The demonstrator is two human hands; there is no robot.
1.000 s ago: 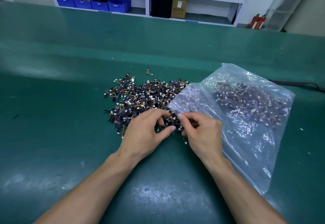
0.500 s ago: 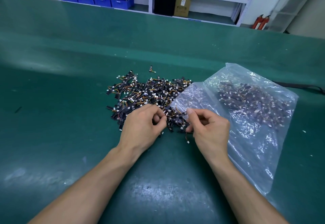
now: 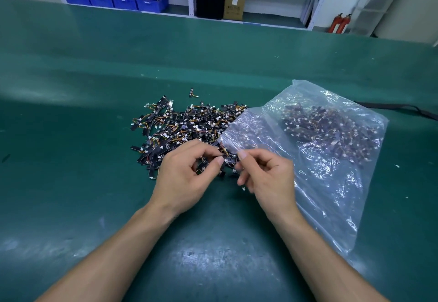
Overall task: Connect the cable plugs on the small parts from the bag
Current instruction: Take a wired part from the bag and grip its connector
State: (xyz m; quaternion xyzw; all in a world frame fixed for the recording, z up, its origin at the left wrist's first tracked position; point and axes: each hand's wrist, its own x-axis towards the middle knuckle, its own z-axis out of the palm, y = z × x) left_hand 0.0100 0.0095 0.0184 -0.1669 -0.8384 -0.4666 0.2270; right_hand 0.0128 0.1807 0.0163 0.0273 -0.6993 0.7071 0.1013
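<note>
A pile of small black parts (image 3: 184,128) with orange wires and white plugs lies on the green table. To its right a clear plastic bag (image 3: 315,159) holds many more of them. My left hand (image 3: 187,178) and my right hand (image 3: 267,178) meet at the near edge of the pile. Between their fingertips they pinch one small black part (image 3: 227,158) with its wires. A white plug (image 3: 243,188) dangles below my right hand.
One stray part (image 3: 192,93) lies just behind the pile. A black cable (image 3: 398,107) runs along the table at the right. Shelves with blue bins (image 3: 123,1) and a cardboard box (image 3: 234,5) stand beyond the table's far edge.
Both hands have lifted a little from the pile and drawn slightly apart, with the small part now stretched between their fingertips. The pile and bag lie as before.
</note>
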